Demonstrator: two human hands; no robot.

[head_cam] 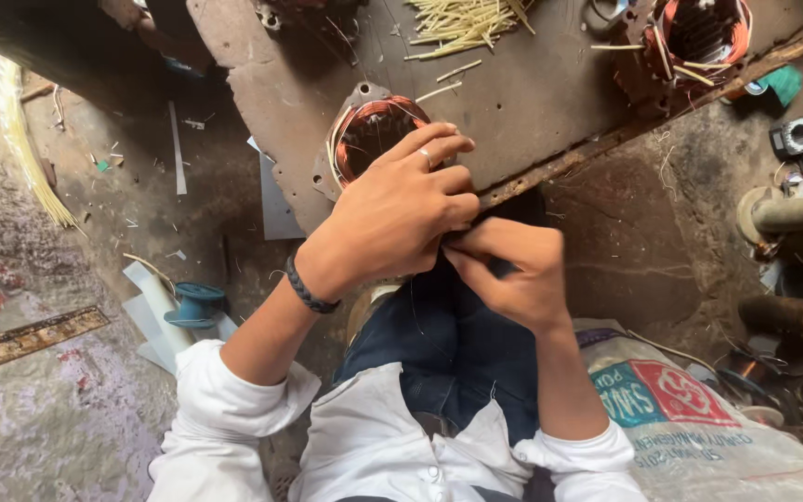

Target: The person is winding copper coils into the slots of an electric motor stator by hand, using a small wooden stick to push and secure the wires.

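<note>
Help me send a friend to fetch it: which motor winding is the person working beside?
Start at the rusty metal bench. At its near edge, just beyond the left hand, sits a round motor core wound with copper wire. Unlike the second core at the far right corner, it lies touching that hand's fingers.

Beside the rusty, rough brown metal board (532,102), the round stator's glossy copper wire winding (374,130) shines; pale matt sticks (462,23) lie on the board.

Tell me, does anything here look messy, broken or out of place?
The metal work board is rusty with a ragged, broken front edge. Pale sticks lie scattered in a loose heap on it, a few strayed away. Paper scraps litter the floor. Both hands, left and right, pinch something too small to tell.
</note>
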